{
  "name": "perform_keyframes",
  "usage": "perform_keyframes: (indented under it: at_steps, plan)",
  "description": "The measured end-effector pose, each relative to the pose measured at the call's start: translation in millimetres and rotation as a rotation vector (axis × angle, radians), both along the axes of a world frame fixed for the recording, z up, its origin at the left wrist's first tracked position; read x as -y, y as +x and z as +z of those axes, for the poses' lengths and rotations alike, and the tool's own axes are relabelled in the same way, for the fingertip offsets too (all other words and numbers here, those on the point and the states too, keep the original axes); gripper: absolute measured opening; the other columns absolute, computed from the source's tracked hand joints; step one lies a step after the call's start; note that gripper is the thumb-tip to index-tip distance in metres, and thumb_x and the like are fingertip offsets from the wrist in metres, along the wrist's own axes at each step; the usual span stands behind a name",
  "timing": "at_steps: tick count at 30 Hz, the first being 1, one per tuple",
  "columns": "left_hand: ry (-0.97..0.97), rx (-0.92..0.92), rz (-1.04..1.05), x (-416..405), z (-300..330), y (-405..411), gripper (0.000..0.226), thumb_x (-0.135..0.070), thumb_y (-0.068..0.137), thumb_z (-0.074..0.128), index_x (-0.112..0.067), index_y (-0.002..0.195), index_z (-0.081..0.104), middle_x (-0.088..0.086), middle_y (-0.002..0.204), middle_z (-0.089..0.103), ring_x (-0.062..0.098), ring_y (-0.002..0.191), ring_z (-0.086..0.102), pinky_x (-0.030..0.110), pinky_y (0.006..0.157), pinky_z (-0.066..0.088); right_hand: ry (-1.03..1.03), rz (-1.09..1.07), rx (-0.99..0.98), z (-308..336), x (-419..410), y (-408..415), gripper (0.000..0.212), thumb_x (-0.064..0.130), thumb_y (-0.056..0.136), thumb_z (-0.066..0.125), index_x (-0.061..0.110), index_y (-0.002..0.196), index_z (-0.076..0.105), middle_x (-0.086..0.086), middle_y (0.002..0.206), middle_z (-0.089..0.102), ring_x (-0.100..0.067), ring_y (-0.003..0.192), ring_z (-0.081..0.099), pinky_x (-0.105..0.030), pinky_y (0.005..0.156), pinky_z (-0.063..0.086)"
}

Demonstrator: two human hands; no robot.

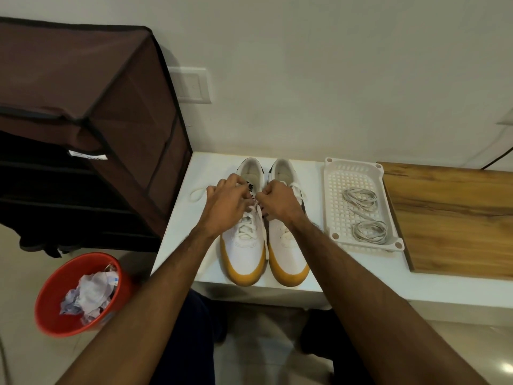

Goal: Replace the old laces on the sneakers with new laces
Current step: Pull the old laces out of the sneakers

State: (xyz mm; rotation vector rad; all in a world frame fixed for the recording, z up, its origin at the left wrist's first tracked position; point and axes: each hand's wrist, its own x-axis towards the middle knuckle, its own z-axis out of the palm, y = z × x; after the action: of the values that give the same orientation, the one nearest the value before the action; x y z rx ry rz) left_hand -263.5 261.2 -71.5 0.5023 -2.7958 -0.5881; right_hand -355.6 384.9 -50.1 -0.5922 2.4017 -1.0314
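While the red bin [80,293] sits on the floor at left, the left hand [224,202] and right hand [279,200] pinch the white lace [251,218] on the left sneaker [245,251], beside the right sneaker [288,254] on the white table [361,270]. Right of them, coiled new laces [363,215] lie in a white tray [333,190].

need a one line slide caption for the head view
Both hands, left and right, work the lace on the left sneaker; new laces wait in the tray.

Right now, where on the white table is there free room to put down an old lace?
Bare patches: left of the left sneaker, near the lace loop; and in front of the basket, up to the wooden board. It is crowded between the sneakers, where the left hand and right hand work.
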Motion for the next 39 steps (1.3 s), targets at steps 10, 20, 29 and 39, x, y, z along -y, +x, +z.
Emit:
perform_keyframes:
  at_steps: [10, 20, 29, 39]
  plan:
    - [1.381, -0.592, 0.595, -2, 14, 27, 0.02, -0.015, 0.108, 0.044, -0.012, 0.096, 0.06, 0.003, 0.1, 0.073, 0.027, 0.096, 0.073, 0.042, 0.089, 0.059, 0.105, 0.037, -0.025, 11, 4, -1, 0.028, 0.032, 0.091, 0.061, 0.007, 0.08, 0.066, -0.009, 0.076, 0.072, -0.027, 0.077, 0.072, -0.047, 0.081, 0.062]
    - [0.026, -0.02, 0.032, 3, 3, 12, 0.024, -0.029, 0.094, 0.064, -0.035, 0.117, 0.068, -0.008, 0.148, 0.041, 0.018, 0.136, 0.031, 0.041, 0.103, 0.021, 0.043, 0.084, 0.037, 18, -1, 1, 0.033, 0.024, 0.093, 0.058, 0.009, 0.063, 0.06, -0.009, 0.066, 0.073, -0.013, 0.051, 0.064, -0.025, 0.053, 0.055]
    - [0.424, -0.268, 0.105, 4, -6, 11, 0.01, -0.01, 0.098, 0.06, -0.014, 0.091, 0.065, 0.002, 0.117, 0.06, 0.01, 0.105, 0.057, 0.033, 0.094, 0.047, 0.015, 0.054, 0.045, 15, -2, 0, 0.025, 0.022, 0.092, 0.058, 0.005, 0.073, 0.062, -0.017, 0.078, 0.074, -0.015, 0.051, 0.054, -0.025, 0.05, 0.041]
    - [0.974, -0.56, 0.726, 15, -14, 30, 0.011, -0.016, 0.105, 0.047, -0.011, 0.108, 0.058, 0.008, 0.121, 0.059, 0.024, 0.109, 0.064, 0.044, 0.091, 0.054, 0.025, 0.039, 0.058, 10, -3, -3, 0.028, 0.023, 0.095, 0.059, 0.004, 0.075, 0.065, -0.016, 0.083, 0.077, -0.017, 0.06, 0.061, -0.025, 0.054, 0.046]
